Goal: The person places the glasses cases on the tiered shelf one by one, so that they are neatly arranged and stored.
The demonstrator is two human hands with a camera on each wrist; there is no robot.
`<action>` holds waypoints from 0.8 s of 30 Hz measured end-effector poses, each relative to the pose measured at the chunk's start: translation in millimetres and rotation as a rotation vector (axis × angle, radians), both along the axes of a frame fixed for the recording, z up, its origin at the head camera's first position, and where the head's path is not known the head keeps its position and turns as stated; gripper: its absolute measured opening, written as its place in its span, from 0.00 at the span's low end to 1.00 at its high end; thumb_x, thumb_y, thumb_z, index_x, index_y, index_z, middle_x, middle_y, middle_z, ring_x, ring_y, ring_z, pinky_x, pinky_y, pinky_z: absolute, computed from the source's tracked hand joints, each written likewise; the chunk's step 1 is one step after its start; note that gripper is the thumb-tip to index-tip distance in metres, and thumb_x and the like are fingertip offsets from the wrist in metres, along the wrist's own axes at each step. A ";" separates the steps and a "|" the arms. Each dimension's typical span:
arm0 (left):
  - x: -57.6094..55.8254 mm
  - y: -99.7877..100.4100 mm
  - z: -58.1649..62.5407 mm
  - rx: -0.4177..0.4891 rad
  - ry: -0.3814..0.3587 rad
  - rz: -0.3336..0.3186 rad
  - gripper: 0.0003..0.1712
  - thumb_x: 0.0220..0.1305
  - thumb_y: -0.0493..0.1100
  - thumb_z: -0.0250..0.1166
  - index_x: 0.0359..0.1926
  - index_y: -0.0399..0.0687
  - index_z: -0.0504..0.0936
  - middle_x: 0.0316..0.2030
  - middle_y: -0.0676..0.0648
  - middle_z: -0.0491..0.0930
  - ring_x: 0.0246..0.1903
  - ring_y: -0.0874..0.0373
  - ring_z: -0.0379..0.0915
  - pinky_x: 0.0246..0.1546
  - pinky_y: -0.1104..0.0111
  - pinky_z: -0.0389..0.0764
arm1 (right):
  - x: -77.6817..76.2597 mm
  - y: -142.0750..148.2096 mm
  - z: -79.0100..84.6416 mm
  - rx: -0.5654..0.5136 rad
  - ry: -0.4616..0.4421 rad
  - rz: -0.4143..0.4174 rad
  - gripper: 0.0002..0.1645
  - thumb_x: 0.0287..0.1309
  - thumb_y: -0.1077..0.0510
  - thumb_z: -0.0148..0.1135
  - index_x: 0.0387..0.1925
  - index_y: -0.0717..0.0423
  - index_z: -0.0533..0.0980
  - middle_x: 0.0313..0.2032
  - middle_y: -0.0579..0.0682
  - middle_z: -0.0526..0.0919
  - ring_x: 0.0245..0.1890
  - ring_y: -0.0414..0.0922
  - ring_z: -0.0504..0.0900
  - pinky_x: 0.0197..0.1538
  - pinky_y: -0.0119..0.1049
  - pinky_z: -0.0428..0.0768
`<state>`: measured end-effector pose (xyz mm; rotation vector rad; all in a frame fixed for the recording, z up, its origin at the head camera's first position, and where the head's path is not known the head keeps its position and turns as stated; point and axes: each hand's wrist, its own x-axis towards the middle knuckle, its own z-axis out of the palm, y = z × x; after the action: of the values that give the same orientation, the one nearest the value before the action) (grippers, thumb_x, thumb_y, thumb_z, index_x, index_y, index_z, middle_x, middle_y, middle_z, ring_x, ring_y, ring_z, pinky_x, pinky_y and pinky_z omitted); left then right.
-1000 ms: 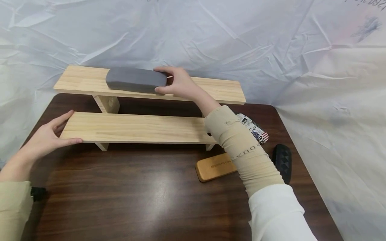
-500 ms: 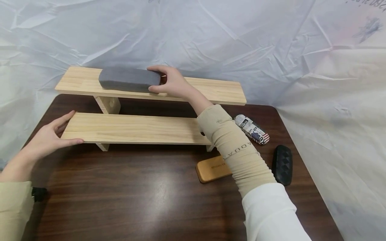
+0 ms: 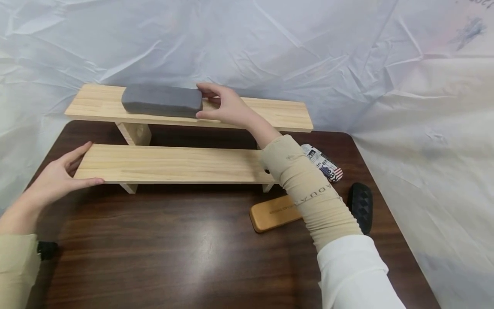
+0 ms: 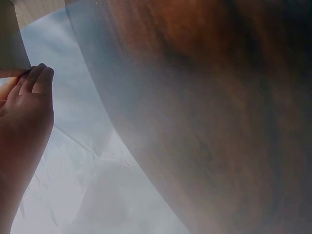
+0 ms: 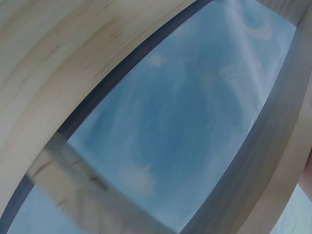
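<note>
A long grey glasses case (image 3: 162,101) lies on the upper board of a two-tier wooden shelf (image 3: 270,113), left of its middle. At the case's right end is my right hand (image 3: 229,107), thumb in front and fingers behind, its fingertips just at the case's corners with a gap before the palm. My left hand (image 3: 55,178) grips the left end of the lower board (image 3: 173,165), thumb along the front edge and fingers at the back. In the left wrist view the left hand (image 4: 27,105) holds the board's corner. Mostly wood shows in the right wrist view.
A tan case (image 3: 274,213), a printed case (image 3: 322,163) and a black case (image 3: 360,208) lie on the dark table (image 3: 173,249), partly under or beside my right arm. White sheeting (image 3: 247,43) hangs close behind the shelf.
The grey case slid left along the upper board, then stopped. My right hand has since drawn back to the right, its fingers overlapping the case less. The left hand stays on the lower board.
</note>
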<state>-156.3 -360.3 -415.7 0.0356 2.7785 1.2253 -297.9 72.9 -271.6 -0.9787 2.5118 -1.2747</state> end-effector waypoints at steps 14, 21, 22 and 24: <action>4.2 -2.1 1.0 -0.007 0.000 0.003 0.68 0.63 0.45 0.80 0.87 0.59 0.39 0.81 0.24 0.46 0.46 0.96 0.55 0.39 0.94 0.62 | 14.4 68.0 4.8 -0.097 -0.040 -0.085 0.44 0.65 0.63 0.74 0.78 0.61 0.65 0.74 0.58 0.74 0.75 0.50 0.72 0.76 0.30 0.69; 3.6 -3.8 -0.1 -0.002 0.002 -0.001 0.68 0.63 0.45 0.80 0.87 0.60 0.39 0.80 0.23 0.46 0.44 0.97 0.56 0.39 0.93 0.63 | 24.5 109.4 12.7 -0.089 -0.004 -0.139 0.43 0.65 0.66 0.72 0.77 0.64 0.66 0.74 0.60 0.74 0.76 0.51 0.71 0.79 0.33 0.66; 3.5 -4.0 -0.3 -0.002 0.003 0.000 0.68 0.63 0.45 0.80 0.87 0.60 0.39 0.80 0.23 0.46 0.44 0.97 0.56 0.39 0.93 0.62 | 25.6 115.5 13.4 -0.088 0.000 -0.149 0.43 0.65 0.66 0.72 0.77 0.64 0.66 0.74 0.60 0.74 0.76 0.52 0.71 0.79 0.34 0.65; 3.2 -4.3 -0.9 -0.002 0.002 0.000 0.68 0.63 0.45 0.80 0.87 0.61 0.39 0.80 0.23 0.46 0.44 0.97 0.56 0.39 0.94 0.62 | 28.0 128.4 14.1 -0.089 0.007 -0.167 0.42 0.64 0.67 0.72 0.77 0.65 0.66 0.74 0.62 0.73 0.76 0.53 0.70 0.80 0.36 0.65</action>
<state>-153.1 -364.6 -416.5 0.0363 2.7817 1.2233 -270.0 201.3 -257.5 -0.8048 2.6094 -1.4436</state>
